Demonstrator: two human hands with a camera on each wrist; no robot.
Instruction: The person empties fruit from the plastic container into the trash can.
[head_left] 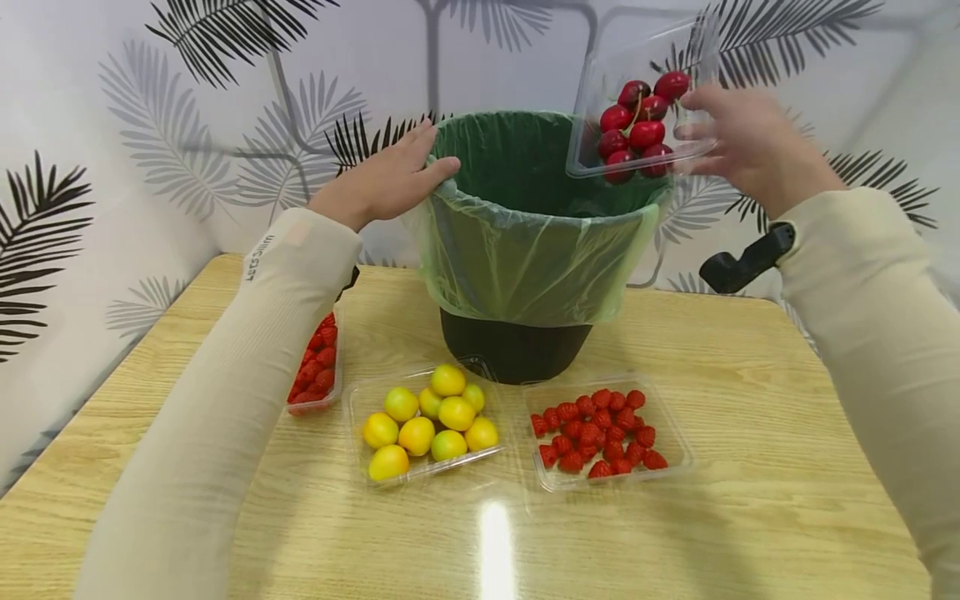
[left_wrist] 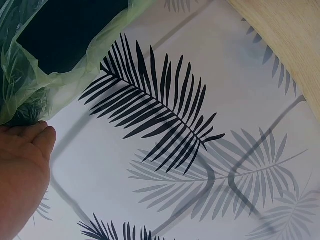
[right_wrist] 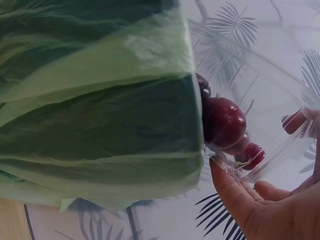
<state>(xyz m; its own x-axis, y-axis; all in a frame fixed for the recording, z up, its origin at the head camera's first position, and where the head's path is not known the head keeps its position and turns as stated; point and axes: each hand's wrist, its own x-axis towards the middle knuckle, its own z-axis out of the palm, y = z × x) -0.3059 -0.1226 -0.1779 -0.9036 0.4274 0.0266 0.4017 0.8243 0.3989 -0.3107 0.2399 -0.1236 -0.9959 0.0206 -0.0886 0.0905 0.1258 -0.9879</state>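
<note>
Evidently, a clear tub (head_left: 589, 137) is gripped at its outer edge by the R hand (head_left: 757, 146), fingers and thumb bent round the plastic. The L hand (head_left: 390, 179) is laid on the rim of the bin (head_left: 517, 354), fingers approx. straight, nothing visibly gripped. The L arm (head_left: 232, 400) and R arm (head_left: 855, 308) are both stretched fwd. The tub is held tilted above the bin's R side, w/ cherries (head_left: 647, 133) in it. The bin is lined w/ a green bag (head_left: 525, 258); its bottom can't be seen, so whether anything's been put in can't be told. Prob. much is left: cherries not yet let go, plus three filled tubs (head_left: 670, 429) on the table (head_left: 780, 467), i.e. yellow fruit (head_left: 417, 435), raspberries (head_left: 588, 433) and, partly hidden, more raspberries (head_left: 318, 367).
</note>
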